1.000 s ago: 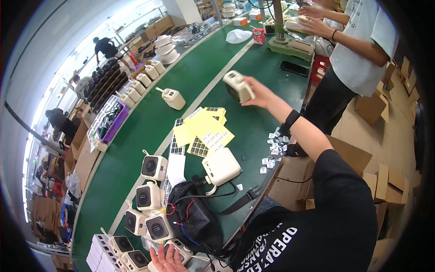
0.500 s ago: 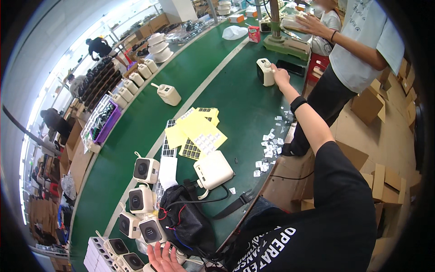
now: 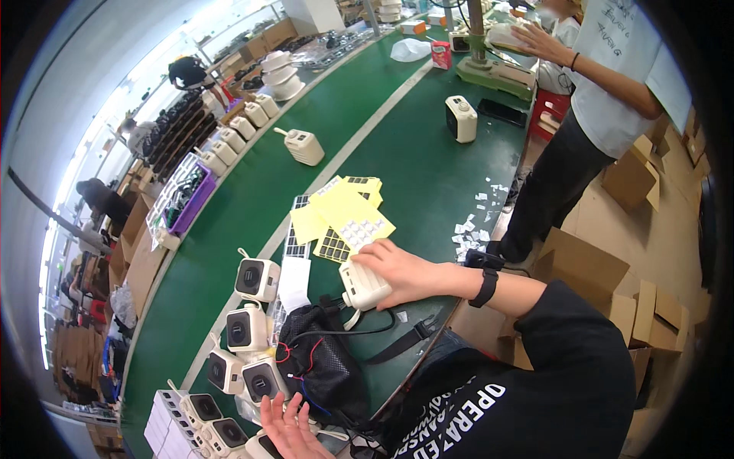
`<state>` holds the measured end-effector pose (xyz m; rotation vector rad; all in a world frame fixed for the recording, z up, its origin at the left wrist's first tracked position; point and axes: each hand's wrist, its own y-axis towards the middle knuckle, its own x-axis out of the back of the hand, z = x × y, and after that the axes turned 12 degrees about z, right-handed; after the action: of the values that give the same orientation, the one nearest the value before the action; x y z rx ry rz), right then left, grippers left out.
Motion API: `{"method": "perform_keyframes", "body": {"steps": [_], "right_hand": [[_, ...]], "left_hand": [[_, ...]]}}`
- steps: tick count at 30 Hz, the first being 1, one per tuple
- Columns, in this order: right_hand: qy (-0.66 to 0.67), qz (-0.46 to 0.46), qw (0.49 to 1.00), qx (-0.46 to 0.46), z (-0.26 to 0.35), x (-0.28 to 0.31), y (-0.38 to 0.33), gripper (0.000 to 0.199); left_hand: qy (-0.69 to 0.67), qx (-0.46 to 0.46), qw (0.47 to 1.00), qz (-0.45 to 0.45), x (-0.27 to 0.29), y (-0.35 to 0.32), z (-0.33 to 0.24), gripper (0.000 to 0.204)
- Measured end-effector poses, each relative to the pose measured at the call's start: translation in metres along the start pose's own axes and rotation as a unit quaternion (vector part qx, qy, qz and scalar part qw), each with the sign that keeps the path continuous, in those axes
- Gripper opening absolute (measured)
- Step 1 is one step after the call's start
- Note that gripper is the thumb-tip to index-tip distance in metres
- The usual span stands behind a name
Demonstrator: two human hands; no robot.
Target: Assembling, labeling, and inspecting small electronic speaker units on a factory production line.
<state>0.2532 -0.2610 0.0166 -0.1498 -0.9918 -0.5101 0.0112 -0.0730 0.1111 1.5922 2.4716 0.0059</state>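
My right hand (image 3: 399, 274) reaches over a cream box-shaped portable speaker (image 3: 359, 288), its fingers and thumb gripping the right end. The speaker lies on the green table with its strap towards me. My left hand (image 3: 292, 430) is open, fingers apart, beside several cream speakers with black round grilles, such as this speaker (image 3: 264, 380). Between the hands sits a black mesh bag (image 3: 325, 359) with cords and a strap. Yellow sticker sheets (image 3: 348, 210) lie just beyond the gripped speaker. Farther off, another cream speaker (image 3: 461, 119) stands upright beside a black phone (image 3: 502, 112).
Small white paper scraps (image 3: 470, 237) litter the table's right edge. A green metal press stand (image 3: 495, 76) stands far right, near a person (image 3: 604, 92) holding something pale. Another cream speaker (image 3: 303, 147) and a purple bin (image 3: 191, 201) are to the left. Open cartons (image 3: 581, 264) stand right.
My right hand has let go of the far upright speaker and come back to the near cream speaker. My left hand stays open near the other speakers. The view has shifted slightly.
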Motion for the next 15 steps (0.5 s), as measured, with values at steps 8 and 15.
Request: {"method": "perform_keyframes", "body": {"steps": [8,15], "right_hand": [[0.76,0.109,0.632,0.106,0.059,0.006,-0.031,0.084],[0.878,0.173,0.433,0.113,0.116,-0.009,-0.045,0.088]], "left_hand": [[0.158,-0.133,0.973,0.1,-0.002,0.007,-0.003,0.062],[0.153,-0.219,0.905,0.331,-0.027,0.028,-0.015,0.071]]}}
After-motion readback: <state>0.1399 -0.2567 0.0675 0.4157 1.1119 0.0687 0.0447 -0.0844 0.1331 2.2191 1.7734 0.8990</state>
